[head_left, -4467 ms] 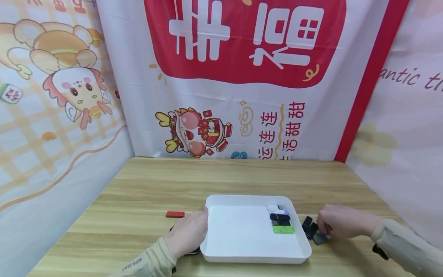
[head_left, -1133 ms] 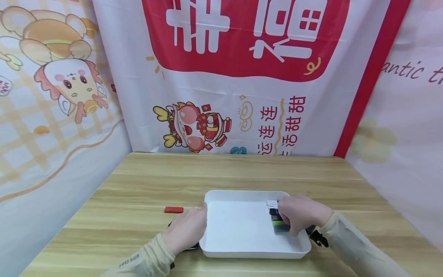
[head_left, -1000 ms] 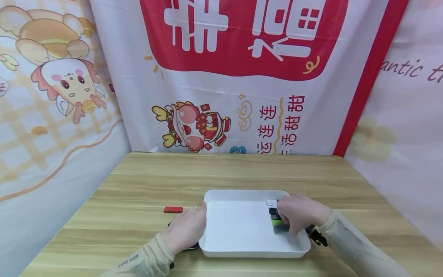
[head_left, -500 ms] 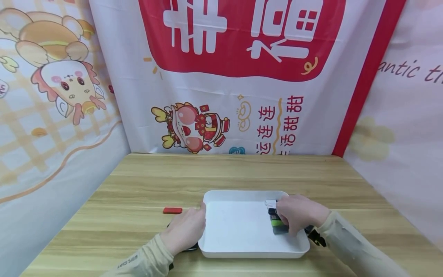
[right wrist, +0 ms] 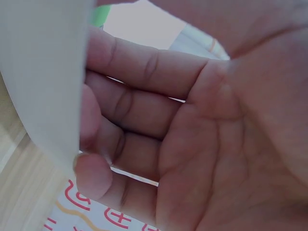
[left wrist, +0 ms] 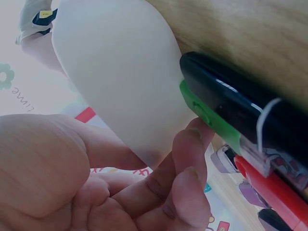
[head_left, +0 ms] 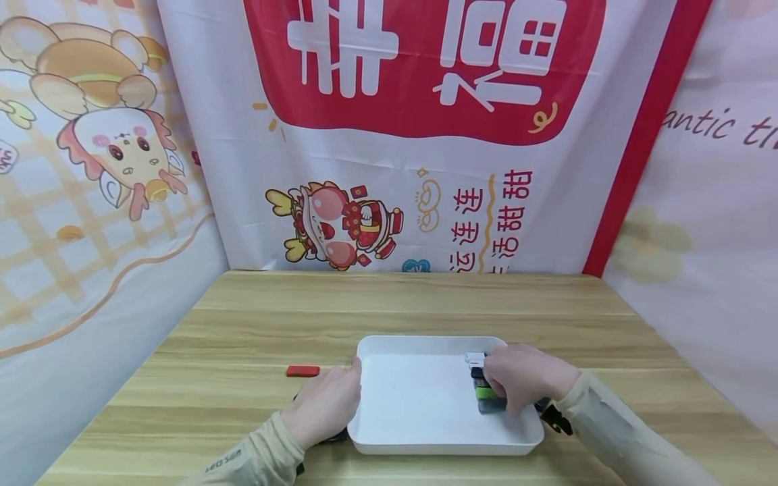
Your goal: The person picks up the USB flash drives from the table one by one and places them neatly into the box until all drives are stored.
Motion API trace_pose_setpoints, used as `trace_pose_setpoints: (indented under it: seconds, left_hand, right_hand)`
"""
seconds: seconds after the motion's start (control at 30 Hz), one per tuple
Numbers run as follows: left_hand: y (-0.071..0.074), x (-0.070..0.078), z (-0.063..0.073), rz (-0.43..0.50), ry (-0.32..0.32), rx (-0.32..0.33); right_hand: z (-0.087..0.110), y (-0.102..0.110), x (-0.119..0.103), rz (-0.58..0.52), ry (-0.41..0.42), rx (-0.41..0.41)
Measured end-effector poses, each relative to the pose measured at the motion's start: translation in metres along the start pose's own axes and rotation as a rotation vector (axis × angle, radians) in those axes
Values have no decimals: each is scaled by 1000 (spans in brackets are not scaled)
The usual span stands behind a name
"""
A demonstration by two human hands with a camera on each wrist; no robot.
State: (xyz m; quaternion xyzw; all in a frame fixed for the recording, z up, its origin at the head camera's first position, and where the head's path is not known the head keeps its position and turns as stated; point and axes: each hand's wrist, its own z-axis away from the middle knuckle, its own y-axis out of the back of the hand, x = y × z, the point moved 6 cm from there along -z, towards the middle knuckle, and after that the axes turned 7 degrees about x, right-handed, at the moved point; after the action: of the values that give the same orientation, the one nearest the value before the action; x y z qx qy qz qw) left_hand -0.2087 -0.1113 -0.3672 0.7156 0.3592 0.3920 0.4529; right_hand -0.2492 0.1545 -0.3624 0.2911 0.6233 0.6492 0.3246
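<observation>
Row of sticks (head_left: 484, 393): lies in the tray, along its right side, partly under the right hand.
Row, counted: one black, one green and two grey sticks, plus white at the far end that looks like two; more may be hidden.
Tray (head_left: 419, 405): one, white and shallow, flat on the counter (head_left: 243, 378), its left part bare.
Right hand (head_left: 523, 378): reaches over the tray's right wall, thumb and forefinger inside by the row. The fingertips are hidden, so I cannot tell whether its grip is apart or clamped on a stick.
Left hand (head_left: 328, 401): grip clamped on the tray's left wall.
Step in hand: probably setting or straightening the row while the left hand steadies the tray.
Next move: seems to call for easing the right fingers free without skewing the row.
Left of the tray: one red stick (head_left: 302, 370), apart from the hand; the left wrist view adds one black-bodied piece (left wrist: 226, 89), one green piece (left wrist: 207, 113) by the fingertips, and at least two purplish ones (left wrist: 250, 193).
Right of the tray: dark pieces (head_left: 540, 403) half hidden by the right wrist, count unclear.
Behind: one red-and-white banner (head_left: 365, 155).
</observation>
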Motion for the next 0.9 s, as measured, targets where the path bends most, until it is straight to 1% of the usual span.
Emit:
trace_pose_setpoints:
  seconds: [0.23, 0.43, 0.7, 0.8, 0.9]
  left_hand:
    - [-1, -1, 0, -3, 2, 7]
    - [0, -1, -1, -14, 7, 10]
    - [-1, -2, -2, -3, 24, -4]
    - [-1, -2, -2, -1, 25, -6]
    - [-1, -2, -2, -2, 13, 3]
  right_hand:
    - [-2, -2, 0, -1, -16, -21]
    - [0, -3, -1, -10, -2, -38]
    - [1, -4, -1, -15, -9, -45]
    - [1, -3, -1, -33, -6, -41]
    - [3, 2, 1, -96, -15, -41]
